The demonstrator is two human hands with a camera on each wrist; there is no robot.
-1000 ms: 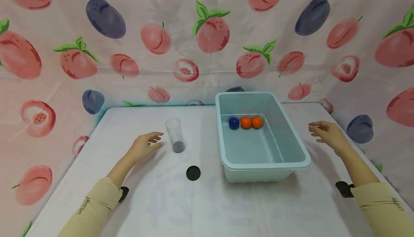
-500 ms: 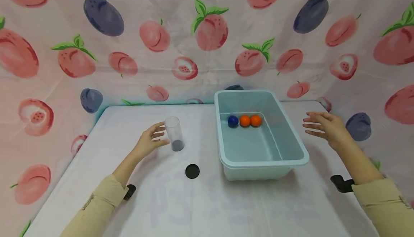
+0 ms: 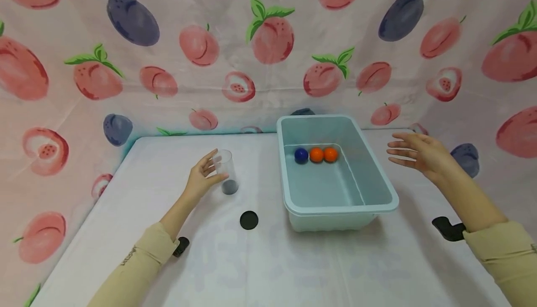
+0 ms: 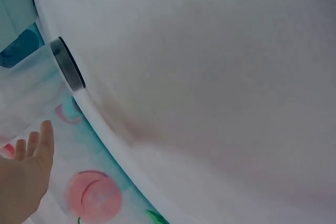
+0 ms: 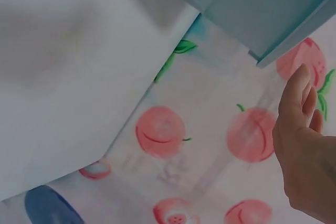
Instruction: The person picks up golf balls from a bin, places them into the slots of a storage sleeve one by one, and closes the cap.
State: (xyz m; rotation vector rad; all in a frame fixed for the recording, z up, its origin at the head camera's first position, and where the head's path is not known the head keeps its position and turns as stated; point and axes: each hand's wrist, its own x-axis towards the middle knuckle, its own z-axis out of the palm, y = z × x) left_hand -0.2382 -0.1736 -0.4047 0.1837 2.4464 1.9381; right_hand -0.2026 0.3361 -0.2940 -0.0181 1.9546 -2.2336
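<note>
A clear cylindrical container (image 3: 228, 163) with a dark base stands upright on the left of the table. My left hand (image 3: 202, 178) is at its left side, thumb in front and fingers behind, the fingers extended and not curled round it. In the left wrist view, those fingers (image 4: 46, 140) are straight beside the clear wall. Just in front of the container lies a round black disc (image 3: 249, 220). My right hand (image 3: 421, 154) is held in the air to the right of the pale blue bin (image 3: 341, 209), fingers loosely extended with nothing in them.
Inside the bin, a dark blue ball (image 3: 301, 155) and two orange balls (image 3: 323, 154) sit in a row toward the far end. A fruit-patterned cloth (image 3: 268, 97) hangs behind the white table (image 3: 268, 269) and along both sides.
My left hand has moved right and forward, from beside the clear container to partly around it. My right hand has risen and shifted slightly left toward the bin. The view has tilted slightly.
</note>
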